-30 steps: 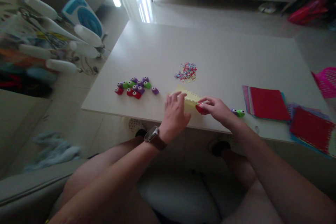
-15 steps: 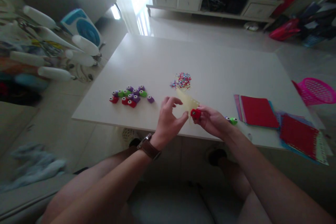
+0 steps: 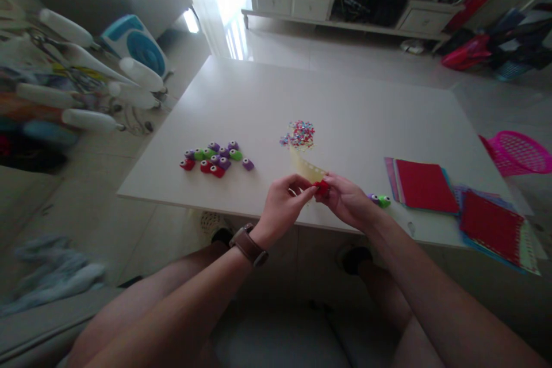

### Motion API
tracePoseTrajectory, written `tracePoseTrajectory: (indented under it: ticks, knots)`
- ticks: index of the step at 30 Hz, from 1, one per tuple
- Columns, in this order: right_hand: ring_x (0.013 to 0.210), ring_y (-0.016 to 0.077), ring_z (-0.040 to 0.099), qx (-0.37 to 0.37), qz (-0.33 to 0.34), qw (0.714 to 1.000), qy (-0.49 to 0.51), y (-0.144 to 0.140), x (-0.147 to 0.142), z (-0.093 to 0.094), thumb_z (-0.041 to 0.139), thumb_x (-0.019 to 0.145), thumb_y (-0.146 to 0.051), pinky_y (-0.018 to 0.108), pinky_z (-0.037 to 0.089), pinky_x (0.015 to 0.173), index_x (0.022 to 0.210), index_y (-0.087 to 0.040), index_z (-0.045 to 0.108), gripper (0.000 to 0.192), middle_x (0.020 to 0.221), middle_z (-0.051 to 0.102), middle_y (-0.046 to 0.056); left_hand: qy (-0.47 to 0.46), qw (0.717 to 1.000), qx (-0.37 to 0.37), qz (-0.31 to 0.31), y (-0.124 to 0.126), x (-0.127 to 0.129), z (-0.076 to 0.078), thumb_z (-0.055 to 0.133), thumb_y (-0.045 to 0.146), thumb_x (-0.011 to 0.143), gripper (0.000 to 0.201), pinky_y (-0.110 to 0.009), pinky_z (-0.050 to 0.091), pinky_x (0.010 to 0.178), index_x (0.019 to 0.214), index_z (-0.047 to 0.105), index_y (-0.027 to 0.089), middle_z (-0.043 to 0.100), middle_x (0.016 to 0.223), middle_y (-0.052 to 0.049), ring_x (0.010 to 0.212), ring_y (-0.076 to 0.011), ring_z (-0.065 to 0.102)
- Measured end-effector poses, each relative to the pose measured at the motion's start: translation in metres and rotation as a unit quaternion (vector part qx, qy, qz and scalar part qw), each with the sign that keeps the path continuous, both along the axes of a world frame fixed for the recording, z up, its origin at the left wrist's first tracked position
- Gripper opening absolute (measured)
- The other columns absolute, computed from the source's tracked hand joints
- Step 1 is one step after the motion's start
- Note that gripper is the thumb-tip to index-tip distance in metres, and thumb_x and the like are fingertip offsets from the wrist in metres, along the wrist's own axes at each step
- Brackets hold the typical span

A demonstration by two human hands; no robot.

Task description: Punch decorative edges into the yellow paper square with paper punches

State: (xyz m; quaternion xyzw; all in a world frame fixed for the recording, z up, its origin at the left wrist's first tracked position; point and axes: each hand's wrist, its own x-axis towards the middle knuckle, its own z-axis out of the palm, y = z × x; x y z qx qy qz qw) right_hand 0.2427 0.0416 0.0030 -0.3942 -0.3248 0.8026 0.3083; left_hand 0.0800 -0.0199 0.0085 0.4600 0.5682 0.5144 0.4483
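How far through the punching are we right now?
Done: a pile of punched confetti lies on the table. In hand: both hands, left hand and right hand, hold the red punch on the yellow strip. Left: stacked coloured paper and other punches lie untouched.

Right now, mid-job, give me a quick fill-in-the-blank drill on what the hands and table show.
1. Both hands pinch a small punch coloured ____.
2. The strip of paper fed into that punch is pale ____.
3. The watch sits on the ____ wrist.
4. The loose green punch lies just left of the ____ sheets.

Missing words: red; yellow; left; red
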Motion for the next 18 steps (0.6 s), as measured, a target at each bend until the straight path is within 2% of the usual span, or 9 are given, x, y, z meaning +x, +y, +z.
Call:
tracePoseTrajectory:
  ticks: [5, 9, 11, 14, 16, 18]
  knots:
    - [0.081, 0.0160, 0.068, 0.032, -0.004, 0.999, -0.018, -0.0004, 0.0017, 0.0011, 0.091, 0.073, -0.036, 0.031, 0.057, 0.080, 0.096, -0.023, 0.066, 0.036, 0.094, 0.074, 0.002, -0.040, 0.999, -0.012, 0.018, 0.0035, -0.0017, 0.0001, 0.079, 0.038, 0.080, 0.022, -0.025, 0.042, 0.061, 0.077, 0.074, 0.018, 0.072, 0.073, -0.002, 0.064, -0.0114, 0.055]
    - [0.073, 0.0153, 0.069, 0.099, -0.014, 0.994, -0.051, 0.0015, 0.0021, 0.0008, 0.090, 0.075, -0.044, 0.033, 0.057, 0.073, 0.105, -0.026, 0.066, 0.043, 0.097, 0.074, 0.000, -0.152, 0.985, -0.077, 0.028, 0.0053, -0.0012, -0.0050, 0.077, 0.033, 0.077, 0.017, -0.025, 0.045, 0.064, 0.076, 0.073, 0.017, 0.071, 0.074, -0.003, 0.065, -0.0118, 0.059]
    - [0.076, 0.0148, 0.069, 0.155, -0.026, 0.985, -0.069, 0.0028, 0.0021, -0.0017, 0.091, 0.074, -0.043, 0.032, 0.057, 0.074, 0.107, -0.026, 0.067, 0.044, 0.100, 0.073, 0.000, -0.236, 0.963, -0.131, 0.025, 0.0051, -0.0006, -0.0066, 0.072, 0.027, 0.076, 0.011, -0.025, 0.046, 0.066, 0.079, 0.073, 0.016, 0.073, 0.078, -0.004, 0.066, -0.0119, 0.062]
    - [0.086, 0.0159, 0.069, 0.215, -0.021, 0.971, -0.100, 0.0037, 0.0021, -0.0059, 0.092, 0.072, -0.039, 0.033, 0.056, 0.082, 0.102, -0.025, 0.070, 0.040, 0.101, 0.072, 0.001, -0.378, 0.901, -0.213, 0.028, 0.0043, -0.0012, -0.0032, 0.066, 0.024, 0.075, 0.010, -0.026, 0.049, 0.070, 0.079, 0.068, 0.015, 0.075, 0.086, -0.008, 0.071, -0.0148, 0.068]
    - [0.090, 0.0173, 0.069, 0.226, -0.005, 0.966, -0.125, 0.0029, 0.0019, -0.0068, 0.091, 0.071, -0.038, 0.035, 0.055, 0.086, 0.099, -0.024, 0.070, 0.038, 0.099, 0.072, 0.002, -0.441, 0.860, -0.252, 0.045, 0.0042, -0.0022, 0.0009, 0.063, 0.030, 0.078, 0.015, -0.028, 0.051, 0.072, 0.080, 0.066, 0.016, 0.074, 0.084, -0.008, 0.074, -0.0176, 0.070]
    - [0.089, 0.0182, 0.068, 0.223, 0.012, 0.963, -0.151, 0.0010, 0.0013, -0.0060, 0.089, 0.073, -0.041, 0.036, 0.055, 0.086, 0.097, -0.023, 0.069, 0.036, 0.097, 0.072, 0.002, -0.467, 0.841, -0.266, 0.066, 0.0044, -0.0022, 0.0031, 0.062, 0.039, 0.084, 0.025, -0.030, 0.052, 0.073, 0.088, 0.067, 0.015, 0.074, 0.084, -0.008, 0.076, -0.0186, 0.070]
